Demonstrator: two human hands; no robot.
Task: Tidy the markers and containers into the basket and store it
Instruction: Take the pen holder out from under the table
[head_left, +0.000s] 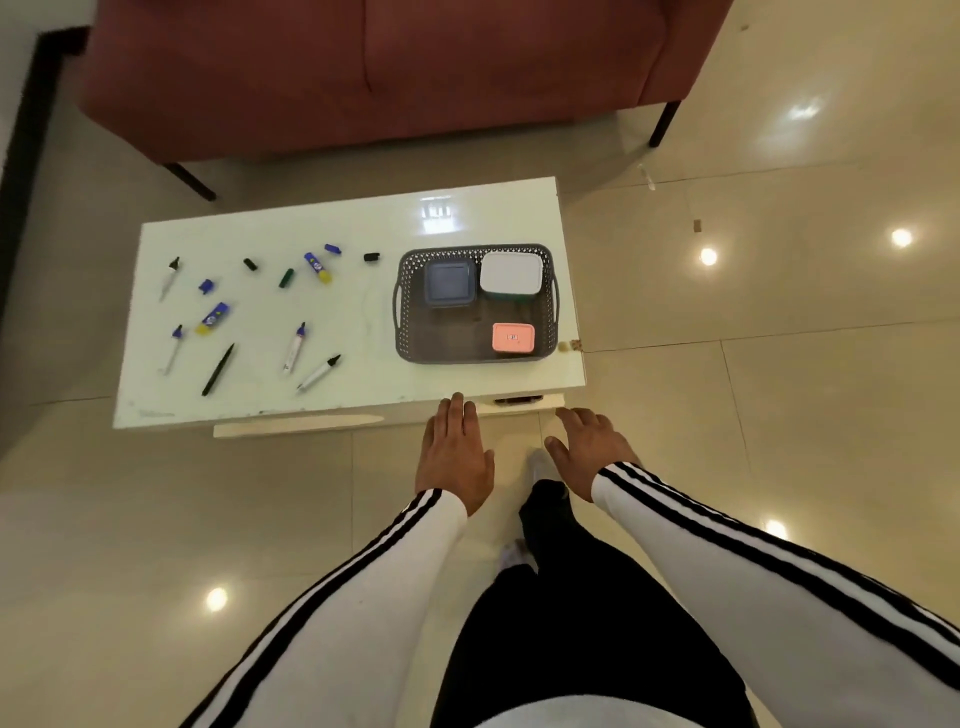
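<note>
basket (403, 317): right end of table (311, 223), three containers (510, 273) inside | markers (294, 348): loose at left, likely light, slick, apt to roll; pinch mid-barrel | basket likely stiff; lift by both side handles | left hand (453, 452), right hand (592, 441): fingers extended, empty, near table edge

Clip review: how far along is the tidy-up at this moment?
Done: the blue-grey container, white container and pink container sit in the basket. In hand: nothing; the left hand and right hand are open by the table edge. Left: markers and loose caps lie scattered on the table; the basket is not yet stored.
</note>
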